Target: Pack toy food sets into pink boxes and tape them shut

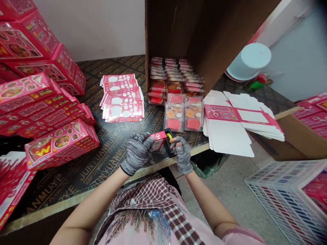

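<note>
One small pink carton (158, 136) is grasped in the left hand (138, 149) over the table (94, 166); sealed packets (174, 113), flat unfolded cartons (227, 134) and stacked pink boxes (43, 106) surround it, the boxes cut off at left; whether the right hand (183, 153) grips the partly hidden black-and-yellow object (167, 147), I cannot tell.

The left hand (139, 150) is hiding part of a pink carton (159, 135); near right, a white crate (274, 194) is extending out of view

A small packing workshop, branded plywood bench (107, 143), tall stacks of printed pink boxes (28, 58), a pile of unfolded cartons (227, 132), sealed packets (175, 114) in rows, slatted plastic crate (273, 190) alongside.
</note>
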Tool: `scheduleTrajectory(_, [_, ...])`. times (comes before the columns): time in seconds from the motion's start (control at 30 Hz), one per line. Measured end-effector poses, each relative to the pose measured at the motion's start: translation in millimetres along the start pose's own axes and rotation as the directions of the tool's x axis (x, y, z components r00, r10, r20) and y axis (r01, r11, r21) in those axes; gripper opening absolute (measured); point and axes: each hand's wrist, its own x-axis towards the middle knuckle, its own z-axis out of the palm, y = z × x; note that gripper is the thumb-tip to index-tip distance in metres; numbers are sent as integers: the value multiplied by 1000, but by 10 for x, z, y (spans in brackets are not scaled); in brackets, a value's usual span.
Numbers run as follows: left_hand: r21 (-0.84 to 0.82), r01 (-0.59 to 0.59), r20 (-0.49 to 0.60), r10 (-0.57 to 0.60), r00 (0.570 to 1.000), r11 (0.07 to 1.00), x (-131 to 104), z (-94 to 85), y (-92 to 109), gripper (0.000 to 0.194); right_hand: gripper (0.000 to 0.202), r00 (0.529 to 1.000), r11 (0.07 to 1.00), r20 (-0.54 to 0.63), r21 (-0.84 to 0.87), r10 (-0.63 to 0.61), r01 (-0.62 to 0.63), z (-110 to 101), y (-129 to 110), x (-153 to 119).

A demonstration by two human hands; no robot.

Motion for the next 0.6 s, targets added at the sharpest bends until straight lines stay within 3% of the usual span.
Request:
scheduleTrajectory(0.07, [-177, 41, 25, -38, 999, 983, -23, -117, -31, 17, 58, 991, 989, 40, -64, -130, 132, -25, 126, 48])
scheduleTrajectory(0.13, [-370, 94, 29, -90, 996, 924, -64, -301, -76, 15, 73, 948, 976, 268, -87, -171, 201, 2, 239, 72])
scheduleTrajectory(0.2, [-461, 181, 10, -199, 980, 869, -135, -499, -127, 15, 59, 864, 963, 470, -94, -182, 254, 84, 324, 58])
scheduleTrajectory(0.27, [-493, 328, -16, -386, 922, 806, -244, -644, -175, 30, 38, 826, 923, 494, -112, -271, 369, 216, 367, 23])
scheduleTrajectory(0.33, [-622, 485, 8, -615, 789, 615, -386, -710, -215, 58, 34, 810, 831, 397, -174, -431, 528, 391, 352, -10])
scheduleTrajectory(0.4, [-763, 574, 159, -773, 615, 299, -539, -736, -256, 85, 44, 728, 692, 383, -257, -568, 675, 590, 277, -31])
scheduleTrajectory(0.47, [-794, 606, 307, -832, 463, 44, -680, -804, -333, 102, 49, 632, 553, 468, -313, -618, 772, 777, 171, -40])
scheduleTrajectory(0.53, [-784, 620, 290, -890, 351, -12, -801, -985, -492, 110, 49, 589, 469, 522, -358, -616, 808, 915, 84, -26])
scheduleTrajectory(0.6, [-781, 612, 94, -944, 315, 126, -920, -1292, -760, 99, 57, 618, 459, 513, -414, -596, 786, 989, 64, 26])
